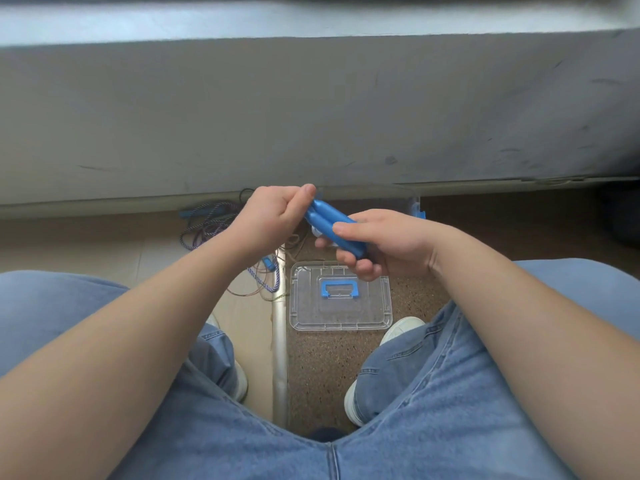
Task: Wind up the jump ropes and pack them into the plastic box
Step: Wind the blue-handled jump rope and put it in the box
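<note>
Blue jump-rope handles (329,226) lie paired, the grip of the right hand (389,242) closed round them; the left hand (273,213) pinches their far ends. Tangled ropes (214,227) lie unwound on the floor beside the clear box lid (341,317); nothing looks packed.

The handles (328,220) are plain blue. The rope (204,230) is braided blue and white, with purple strands. The lid (346,323) is clear, its grip (338,284) blue. The jeans (450,427) are pale blue, the shoes (401,329) white, the floor (322,368) speckled brown.

The floor (318,368) carries a clear lid (346,315). Left of the lid lies a metal strip (280,358), then tangled jump ropes (214,226); beyond it, a plastic box (398,204).
</note>
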Motion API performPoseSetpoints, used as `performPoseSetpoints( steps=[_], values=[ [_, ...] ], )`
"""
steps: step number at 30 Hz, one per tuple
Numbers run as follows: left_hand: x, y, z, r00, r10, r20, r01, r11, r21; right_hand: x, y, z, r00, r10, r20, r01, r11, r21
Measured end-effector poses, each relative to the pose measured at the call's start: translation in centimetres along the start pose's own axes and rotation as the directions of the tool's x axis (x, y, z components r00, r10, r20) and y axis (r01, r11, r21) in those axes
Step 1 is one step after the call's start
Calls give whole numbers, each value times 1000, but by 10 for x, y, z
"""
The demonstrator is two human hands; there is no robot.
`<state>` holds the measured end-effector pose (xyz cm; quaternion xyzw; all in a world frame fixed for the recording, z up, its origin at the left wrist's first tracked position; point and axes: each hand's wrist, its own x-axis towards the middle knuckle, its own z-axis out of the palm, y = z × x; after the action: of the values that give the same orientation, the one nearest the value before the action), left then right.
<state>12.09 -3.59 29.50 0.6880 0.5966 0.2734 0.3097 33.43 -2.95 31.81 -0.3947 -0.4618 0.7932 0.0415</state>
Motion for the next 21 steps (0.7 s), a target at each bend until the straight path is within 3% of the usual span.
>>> performPoseSetpoints(
  steps=[5, 9, 12, 14, 16, 17, 18, 19, 21],
  values=[
    [0, -4, 5, 998, 3, -57, -7, 997, -80, 0, 0, 3, 998, -30, 59, 29, 999, 16],
    [-2, -12, 15, 976, -66, -208, 25, 981, -193, 1, 2, 7, 995, -75, 59, 73, 997, 39],
    [-11, -16, 19, 963, 1, -271, -2, 1000, -1, 3, -2, 11, 983, -177, -53, 183, 972, 148],
    [-12, -11, 23, 989, 28, -143, 4, 976, 219, 8, -5, 12, 954, -208, -217, 247, 954, 172],
    [-7, -1, 33, 1000, -23, -5, 24, 942, 334, 17, -5, 11, 893, -203, -401, 236, 971, 33],
    [-5, 4, 37, 998, -39, 44, 19, 924, 381, 22, -3, 9, 841, -231, -489, 174, 972, -159],
    [-6, 7, 39, 996, -17, 90, -25, 893, 450, 25, 0, 6, 794, -284, -538, 51, 912, -407],
    [-6, 7, 40, 989, 28, 145, -103, 836, 539, 29, 4, 3, 771, -338, -540, -94, 778, -621],
    [-8, 2, 37, 947, 177, 268, -316, 662, 680, 32, 12, -1, 778, -363, -513, -263, 553, -791]
  ],
)
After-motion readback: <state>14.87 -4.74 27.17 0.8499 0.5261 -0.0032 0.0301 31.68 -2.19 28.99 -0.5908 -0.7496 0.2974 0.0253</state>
